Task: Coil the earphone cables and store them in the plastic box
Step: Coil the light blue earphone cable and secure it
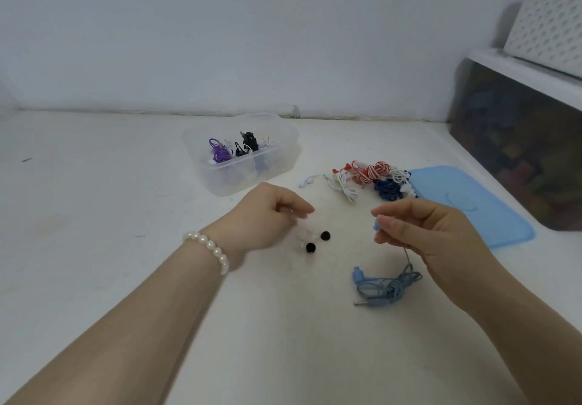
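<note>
Over the white table (94, 184) by a pale wall, the right hand (441, 234) pinches a blue earphone cable (387, 285), the left hand (267, 215) loosely curled.

A room in a home, w/ a spot for tidying small things.

The white desk (94, 184) sits right against a plain pale wall (220, 26), and it has little marks and smudges, like a desk ppl use a lot. A see-through plastic box (248, 168) on it holds bundled earphones, w/ its blue lid (472, 203) lying off to the right. More earphone bundles (371, 177) lie between box & lid. At the far right stands a big dark storage bin (516, 152) full of mixed stuff, and a white basket w/ holes (548, 26) sits on top. All home-type storage, no machines or shop things.
</note>
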Tool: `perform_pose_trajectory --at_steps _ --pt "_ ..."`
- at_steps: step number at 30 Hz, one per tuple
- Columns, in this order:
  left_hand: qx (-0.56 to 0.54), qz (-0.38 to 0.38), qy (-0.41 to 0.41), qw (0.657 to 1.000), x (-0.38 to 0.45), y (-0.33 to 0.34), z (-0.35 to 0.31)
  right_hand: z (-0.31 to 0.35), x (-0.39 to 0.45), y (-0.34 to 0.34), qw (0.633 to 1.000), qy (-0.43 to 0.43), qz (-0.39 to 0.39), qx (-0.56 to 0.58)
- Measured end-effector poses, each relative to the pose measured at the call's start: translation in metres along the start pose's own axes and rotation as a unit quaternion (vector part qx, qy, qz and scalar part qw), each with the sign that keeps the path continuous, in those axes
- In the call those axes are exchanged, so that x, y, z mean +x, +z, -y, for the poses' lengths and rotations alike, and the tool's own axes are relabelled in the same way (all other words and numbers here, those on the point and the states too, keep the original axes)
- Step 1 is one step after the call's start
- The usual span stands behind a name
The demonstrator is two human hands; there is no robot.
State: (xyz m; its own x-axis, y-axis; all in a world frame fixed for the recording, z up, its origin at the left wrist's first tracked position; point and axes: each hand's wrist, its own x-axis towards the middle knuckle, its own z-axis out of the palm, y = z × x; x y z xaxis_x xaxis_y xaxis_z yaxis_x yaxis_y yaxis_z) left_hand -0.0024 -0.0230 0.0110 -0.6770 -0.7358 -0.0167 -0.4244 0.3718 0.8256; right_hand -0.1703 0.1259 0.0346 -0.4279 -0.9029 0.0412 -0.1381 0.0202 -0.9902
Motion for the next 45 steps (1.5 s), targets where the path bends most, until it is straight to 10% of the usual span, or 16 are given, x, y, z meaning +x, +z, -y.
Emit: perform_pose_trajectory --at_steps 22,26,32,38,45 --pt "0.11 0.11 -0.046 0.987 -0.019 -0.03 -0.01 0.0 -0.002 0.004 1.0 -0.015 0.001 -0.017" --pt "-0.076 0.043 -0.009 0.996 -0.024 -0.021 -0.027 0.003 -0.002 0.004 1.0 -0.012 -0.004 0.008" --pt "-0.43 0.012 -0.08 0.899 -0.03 0.035 -0.049 0.009 -0.004 0.005 0.999 -0.02 -0.012 0.034" --pt "-0.53 0.034 -0.125 0.838 -0.032 0.041 -0.05 0.009 -0.004 0.004 0.999 -0.029 -0.014 0.043" --pt "-0.496 0.033 -0.126 0.858 -0.034 0.041 -0.05 0.011 -0.007 0.008 0.999 -0.049 0.009 0.018"
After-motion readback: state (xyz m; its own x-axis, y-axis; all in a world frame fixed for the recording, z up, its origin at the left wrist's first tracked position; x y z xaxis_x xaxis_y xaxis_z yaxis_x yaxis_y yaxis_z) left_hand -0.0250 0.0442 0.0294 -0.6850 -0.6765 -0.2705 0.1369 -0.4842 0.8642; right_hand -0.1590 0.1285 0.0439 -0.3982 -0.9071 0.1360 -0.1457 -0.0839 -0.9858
